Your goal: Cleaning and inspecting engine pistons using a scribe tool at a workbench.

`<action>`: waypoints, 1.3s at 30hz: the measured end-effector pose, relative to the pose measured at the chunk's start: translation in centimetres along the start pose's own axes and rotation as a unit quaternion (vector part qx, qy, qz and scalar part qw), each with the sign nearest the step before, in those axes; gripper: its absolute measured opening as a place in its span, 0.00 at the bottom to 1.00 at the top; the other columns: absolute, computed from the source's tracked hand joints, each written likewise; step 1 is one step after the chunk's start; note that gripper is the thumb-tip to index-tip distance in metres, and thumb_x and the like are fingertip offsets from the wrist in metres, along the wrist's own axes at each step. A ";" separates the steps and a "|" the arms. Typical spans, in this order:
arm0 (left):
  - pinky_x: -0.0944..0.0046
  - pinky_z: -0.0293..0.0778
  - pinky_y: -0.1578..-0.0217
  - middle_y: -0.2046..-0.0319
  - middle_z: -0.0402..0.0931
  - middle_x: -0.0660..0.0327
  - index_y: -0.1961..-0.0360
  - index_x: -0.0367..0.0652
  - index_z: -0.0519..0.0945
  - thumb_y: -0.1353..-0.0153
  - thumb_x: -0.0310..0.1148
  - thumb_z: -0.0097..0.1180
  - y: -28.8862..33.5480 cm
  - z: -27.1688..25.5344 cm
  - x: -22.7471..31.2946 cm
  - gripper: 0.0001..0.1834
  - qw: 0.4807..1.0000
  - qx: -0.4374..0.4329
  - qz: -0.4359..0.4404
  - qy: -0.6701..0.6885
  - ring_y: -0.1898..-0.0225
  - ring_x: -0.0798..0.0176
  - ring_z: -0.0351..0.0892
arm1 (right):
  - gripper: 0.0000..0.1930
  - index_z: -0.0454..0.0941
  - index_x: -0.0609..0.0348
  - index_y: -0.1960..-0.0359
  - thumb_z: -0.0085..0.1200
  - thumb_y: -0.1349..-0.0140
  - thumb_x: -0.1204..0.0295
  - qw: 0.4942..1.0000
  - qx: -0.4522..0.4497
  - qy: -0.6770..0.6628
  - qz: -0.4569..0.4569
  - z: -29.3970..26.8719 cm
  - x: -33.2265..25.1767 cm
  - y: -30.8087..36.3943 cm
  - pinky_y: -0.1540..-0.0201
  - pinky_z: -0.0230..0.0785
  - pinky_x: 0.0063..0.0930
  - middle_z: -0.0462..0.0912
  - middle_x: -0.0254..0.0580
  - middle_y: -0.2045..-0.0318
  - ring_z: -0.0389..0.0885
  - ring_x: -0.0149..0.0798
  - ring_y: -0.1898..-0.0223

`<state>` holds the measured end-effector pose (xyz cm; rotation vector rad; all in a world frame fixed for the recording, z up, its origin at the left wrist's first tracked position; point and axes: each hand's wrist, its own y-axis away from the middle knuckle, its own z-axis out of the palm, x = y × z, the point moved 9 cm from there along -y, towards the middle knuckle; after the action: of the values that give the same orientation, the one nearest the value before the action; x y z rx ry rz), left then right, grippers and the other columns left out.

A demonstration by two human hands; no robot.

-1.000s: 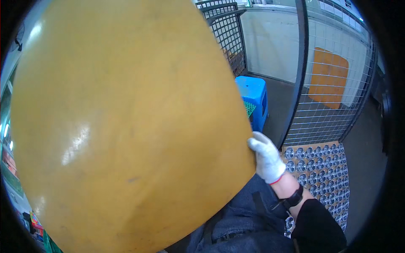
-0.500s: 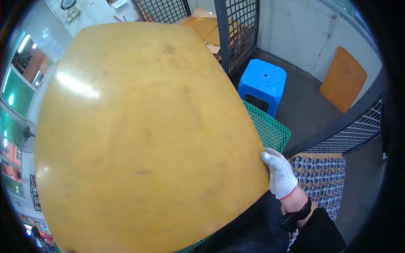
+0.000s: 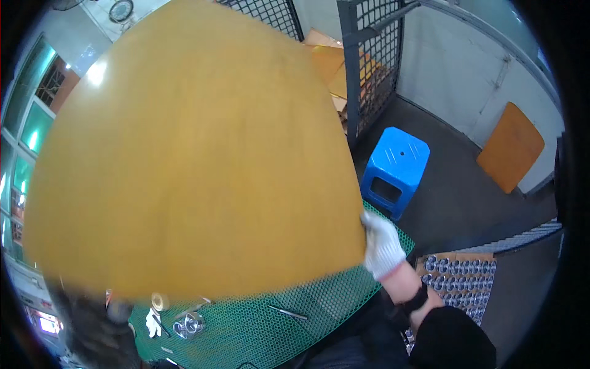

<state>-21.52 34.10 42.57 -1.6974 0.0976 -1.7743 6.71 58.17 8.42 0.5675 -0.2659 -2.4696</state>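
Observation:
A large yellow board with rounded corners fills most of the view, tilted above a green perforated mat. My right hand, in a white knit glove, grips the board's lower right edge, its fingers partly hidden. My left hand does not show; the board's lower left corner is blurred and meets a dark, smeared shape I cannot make out. On the mat lie a thin pen-like tool, a tape roll, a white crumpled piece and some shiny round pieces.
A blue plastic stool stands to the right. Beyond it are a dark mesh partition, cardboard and an orange-brown panel leaning on the wall. Below right, many shiny round parts sit in rows on cardboard.
The board's near edge has lifted and moved away, uncovering the green mat and the small items on it. My right hand, still on the edge, has shifted left. The view has also shifted.

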 end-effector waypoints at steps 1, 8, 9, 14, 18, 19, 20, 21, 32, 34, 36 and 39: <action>0.42 0.67 0.38 0.26 0.36 0.48 0.26 0.42 0.37 0.33 0.45 0.49 -2.5 6.5 -1.7 0.45 0.995 -0.079 -0.035 -0.040 0.28 0.45 0.51 | 0.19 0.70 0.66 0.43 0.45 0.33 0.69 1.000 -0.010 -0.012 -0.010 2.3 -0.9 -3.4 0.41 0.69 0.39 0.78 0.47 0.46 0.76 0.43 0.45; 0.43 0.69 0.41 0.33 0.60 0.45 0.30 0.42 0.58 0.34 0.50 0.51 7.1 5.2 -13.2 0.37 0.965 0.018 -0.262 -0.024 0.37 0.42 0.67 | 0.30 0.62 0.59 0.34 0.51 0.34 0.58 0.967 -0.079 0.139 -0.200 10.0 -9.5 -11.6 0.40 0.65 0.47 0.76 0.41 0.45 0.73 0.41 0.43; 0.42 0.69 0.42 0.33 0.59 0.44 0.29 0.41 0.55 0.34 0.50 0.51 9.9 4.7 -13.8 0.38 0.961 0.009 -0.276 -0.026 0.37 0.40 0.67 | 0.32 0.61 0.58 0.33 0.53 0.35 0.57 0.942 -0.201 0.202 -0.177 10.9 -6.9 -8.5 0.40 0.65 0.50 0.75 0.42 0.42 0.72 0.43 0.40; 0.41 0.70 0.43 0.34 0.60 0.40 0.29 0.40 0.54 0.34 0.52 0.52 20.6 3.6 -18.5 0.41 0.934 -0.019 -0.356 -0.024 0.38 0.39 0.68 | 0.27 0.65 0.67 0.37 0.52 0.35 0.64 0.920 -0.298 0.256 0.007 2.1 0.6 3.8 0.43 0.68 0.39 0.75 0.48 0.44 0.73 0.42 0.43; 0.41 0.71 0.44 0.36 0.62 0.39 0.29 0.39 0.54 0.34 0.52 0.52 26.3 3.3 -19.6 0.41 0.941 -0.076 -0.330 -0.005 0.40 0.38 0.70 | 0.25 0.69 0.70 0.41 0.51 0.33 0.63 0.916 -0.280 0.285 -0.034 -2.5 2.0 9.9 0.50 0.73 0.35 0.80 0.49 0.52 0.79 0.42 0.51; 0.40 0.71 0.44 0.35 0.62 0.39 0.29 0.39 0.54 0.34 0.53 0.51 27.5 3.7 -19.9 0.41 0.943 -0.093 -0.320 -0.004 0.40 0.38 0.70 | 0.26 0.69 0.72 0.43 0.51 0.34 0.62 0.902 -0.292 0.305 -0.093 -3.7 1.1 10.9 0.50 0.74 0.39 0.80 0.53 0.52 0.81 0.46 0.52; 0.39 0.71 0.44 0.35 0.61 0.39 0.29 0.39 0.53 0.34 0.54 0.51 28.9 4.2 -20.6 0.42 0.942 -0.107 -0.317 -0.006 0.40 0.38 0.70 | 0.26 0.69 0.74 0.45 0.52 0.34 0.60 0.887 -0.298 0.321 -0.145 -5.5 0.2 11.6 0.51 0.75 0.43 0.80 0.58 0.52 0.82 0.51 0.54; 0.38 0.70 0.44 0.35 0.61 0.39 0.29 0.39 0.52 0.36 0.55 0.52 30.2 5.2 -21.2 0.44 0.949 -0.138 -0.281 0.030 0.39 0.37 0.69 | 0.27 0.69 0.72 0.44 0.51 0.33 0.58 0.868 -0.293 0.347 -0.198 -6.7 -1.0 13.3 0.50 0.74 0.41 0.80 0.56 0.51 0.81 0.49 0.52; 0.51 0.72 0.45 0.37 0.64 0.44 0.31 0.32 0.56 0.37 0.58 0.54 44.8 8.7 -24.6 0.46 0.930 -0.262 -0.227 -0.127 0.41 0.48 0.71 | 0.22 0.73 0.63 0.44 0.49 0.31 0.59 0.809 -0.096 0.516 -0.264 -25.8 -8.1 29.2 0.50 0.73 0.32 0.81 0.44 0.55 0.81 0.35 0.55; 0.51 0.67 0.40 0.36 0.64 0.48 0.30 0.35 0.56 0.36 0.56 0.54 45.0 9.1 -24.7 0.44 0.917 -0.286 -0.196 -0.197 0.38 0.51 0.69 | 0.27 0.70 0.65 0.40 0.48 0.30 0.55 0.797 0.009 0.544 -0.262 -31.8 -9.2 32.7 0.46 0.70 0.34 0.78 0.47 0.46 0.77 0.40 0.46; 0.52 0.64 0.38 0.35 0.64 0.48 0.31 0.35 0.59 0.33 0.49 0.51 44.6 9.8 -25.7 0.38 0.911 -0.318 -0.174 -0.196 0.36 0.52 0.66 | 0.25 0.70 0.64 0.41 0.48 0.31 0.56 0.821 0.132 0.501 -0.241 -39.4 -10.0 36.4 0.47 0.70 0.33 0.79 0.46 0.48 0.78 0.39 0.48; 0.57 0.59 0.35 0.35 0.65 0.50 0.32 0.35 0.61 0.32 0.34 0.48 42.4 12.5 -27.7 0.29 0.849 -0.345 -0.139 -0.377 0.34 0.55 0.64 | 0.24 0.73 0.63 0.43 0.48 0.32 0.57 0.711 0.320 0.596 -0.190 -52.2 -8.7 43.4 0.47 0.70 0.33 0.80 0.48 0.49 0.79 0.41 0.50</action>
<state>5.13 20.13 -0.05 -2.9570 0.1567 -1.1642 58.47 25.05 -21.63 2.5289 -0.4730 -1.7206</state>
